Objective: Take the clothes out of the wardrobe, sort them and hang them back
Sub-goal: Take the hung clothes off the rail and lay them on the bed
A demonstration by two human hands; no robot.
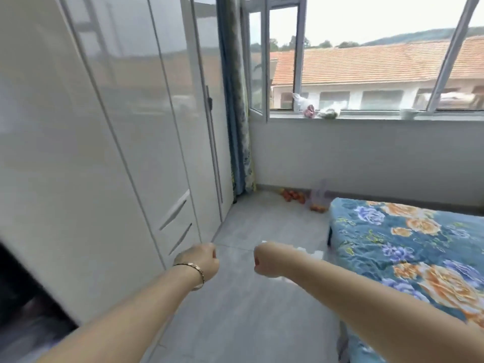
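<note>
By glossy wardrobe (110,132): fisted left grip (203,261), right grip (267,260)

A glossy white wardrobe (91,127) and a bed (406,244) covered in blue cloth printed with orange and purple flowers; the floor (248,297) is pale grey tile, the curtain (235,100) patterned blue, the roof (366,64) outside orange.

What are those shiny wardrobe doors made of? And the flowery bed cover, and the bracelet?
Wardrobe doors: white high-gloss panels, maybe lacquered board or glass-faced. They mirror the window like a dim mirror.
Bed cover: soft printed fabric, perhaps fleece. It looks matte and a little fuzzy.
Bracelet: thin gold-coloured metal, judging by its glint.
</note>
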